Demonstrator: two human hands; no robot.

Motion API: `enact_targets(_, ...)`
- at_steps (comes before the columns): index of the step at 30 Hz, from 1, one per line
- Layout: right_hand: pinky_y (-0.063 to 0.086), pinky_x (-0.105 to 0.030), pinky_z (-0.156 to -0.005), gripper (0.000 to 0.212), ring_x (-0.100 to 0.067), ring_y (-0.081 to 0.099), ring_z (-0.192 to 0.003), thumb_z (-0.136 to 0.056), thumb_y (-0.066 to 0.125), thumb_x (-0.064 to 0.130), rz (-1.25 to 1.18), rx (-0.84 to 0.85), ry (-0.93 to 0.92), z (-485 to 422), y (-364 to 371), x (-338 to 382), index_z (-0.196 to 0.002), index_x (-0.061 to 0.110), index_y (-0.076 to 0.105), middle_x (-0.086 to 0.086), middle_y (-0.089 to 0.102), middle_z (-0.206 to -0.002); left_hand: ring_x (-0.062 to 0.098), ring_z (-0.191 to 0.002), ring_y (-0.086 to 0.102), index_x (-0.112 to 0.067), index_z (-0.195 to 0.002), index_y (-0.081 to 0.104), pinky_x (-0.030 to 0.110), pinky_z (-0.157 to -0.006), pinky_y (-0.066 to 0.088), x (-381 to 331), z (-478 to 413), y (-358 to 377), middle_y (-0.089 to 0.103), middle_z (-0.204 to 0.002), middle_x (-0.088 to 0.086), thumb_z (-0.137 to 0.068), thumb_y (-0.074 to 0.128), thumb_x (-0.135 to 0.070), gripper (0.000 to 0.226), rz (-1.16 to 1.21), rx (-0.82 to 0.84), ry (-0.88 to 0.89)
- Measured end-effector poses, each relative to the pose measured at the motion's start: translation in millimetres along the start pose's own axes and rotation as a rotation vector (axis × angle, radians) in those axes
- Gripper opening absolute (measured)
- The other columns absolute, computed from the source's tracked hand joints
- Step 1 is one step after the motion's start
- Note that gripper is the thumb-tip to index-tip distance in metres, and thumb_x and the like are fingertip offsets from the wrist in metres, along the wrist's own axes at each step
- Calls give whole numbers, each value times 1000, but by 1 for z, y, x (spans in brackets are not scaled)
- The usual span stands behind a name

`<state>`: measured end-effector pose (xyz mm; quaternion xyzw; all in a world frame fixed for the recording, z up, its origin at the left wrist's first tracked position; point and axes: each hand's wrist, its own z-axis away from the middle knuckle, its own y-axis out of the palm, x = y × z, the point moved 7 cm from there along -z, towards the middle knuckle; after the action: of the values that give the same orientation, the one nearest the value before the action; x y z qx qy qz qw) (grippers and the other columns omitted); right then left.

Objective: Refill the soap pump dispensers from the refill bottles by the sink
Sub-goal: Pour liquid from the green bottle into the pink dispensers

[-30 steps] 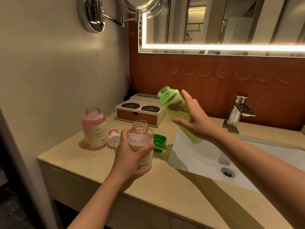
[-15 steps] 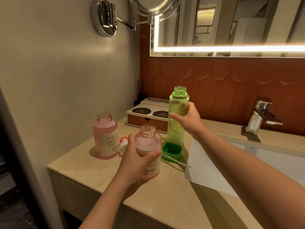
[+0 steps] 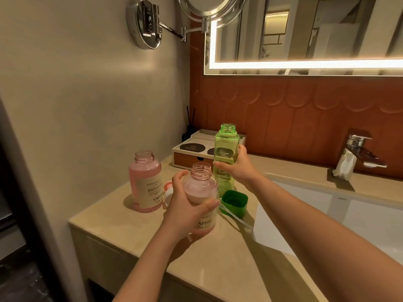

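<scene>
My left hand (image 3: 185, 208) grips an uncapped pink bottle (image 3: 201, 192) with a cream label, held just above the counter. My right hand (image 3: 238, 166) holds a tall green bottle (image 3: 225, 158) upright with its neck open, its base down by the counter behind a green pump cap (image 3: 234, 201). That cap lies mouth up with its clear tube (image 3: 236, 216) trailing toward the sink. A second pink bottle (image 3: 147, 182), uncapped and fuller, stands at the left. A pink-and-white pump head (image 3: 168, 194) lies between the two pink bottles, mostly hidden by my left hand.
The beige counter (image 3: 218, 258) ends at a front edge near me and meets a wall on the left. A white sink (image 3: 349, 216) with a chrome tap (image 3: 354, 158) fills the right. A small drawer box (image 3: 192, 152) stands at the back. A swing-arm mirror (image 3: 209, 7) hangs overhead.
My right hand turned the green bottle from tilted to upright and lowered it beside the green cap. My left hand kept hold of the pink bottle. The view shifted left.
</scene>
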<state>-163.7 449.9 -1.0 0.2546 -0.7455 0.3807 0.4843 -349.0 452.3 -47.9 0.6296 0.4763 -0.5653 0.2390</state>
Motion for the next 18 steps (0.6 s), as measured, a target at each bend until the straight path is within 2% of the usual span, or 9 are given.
enact_targets(3,33,-42,-109,103,-25,29,-138,-74,76,25,33,-1,16,8,-11,1,-148,14,5,-8,28,-151,24,-132,35,-59,-122,7,53,-102,41,-1,3,-4,27,-147,-4,-44,84,-47,110,-30,-20,1)
enact_targets(5,30,-44,-110,102,-26,23,-140,-77,73,31,69,-26,15,17,-23,5,-149,17,3,-9,20,-155,24,-133,33,-53,-126,5,46,-104,38,-3,6,-7,23,-148,-3,-50,86,-40,113,10,-56,17)
enact_targets(8,35,-40,-104,89,-24,29,-137,-81,69,33,96,-73,-9,43,-47,12,-148,21,11,-6,25,-152,18,-133,29,-35,-136,8,34,-100,32,-13,18,-15,21,-147,1,-62,82,-31,105,31,-191,83)
enact_targets(12,35,-31,-93,68,-19,37,-130,-87,62,33,162,-144,-44,86,-90,17,-144,21,28,-3,38,-144,9,-125,27,-30,-133,23,32,-100,31,-45,44,-15,24,-135,-10,-63,73,-59,92,-67,-297,253)
enact_targets(15,37,-28,-90,45,-14,45,-120,-88,59,33,238,-124,-74,120,-122,17,-130,23,47,0,50,-131,11,-121,35,-38,-120,34,37,-98,39,-66,60,-2,27,-116,-23,-65,52,-68,66,-165,-246,322)
enact_targets(17,40,-26,-87,31,-12,52,-113,-89,59,31,274,-91,-84,144,-141,16,-118,24,56,3,58,-119,9,-113,44,-38,-114,42,36,-92,46,-77,69,13,39,-116,-16,-68,50,-67,56,-187,-134,345)
enact_targets(18,42,-23,-84,25,-10,55,-109,-89,59,31,290,-75,-85,158,-152,15,-113,24,59,5,61,-114,3,-107,48,-36,-112,45,30,-87,47,-84,75,25,46,-112,-16,-71,52,-67,52,-182,-58,359)
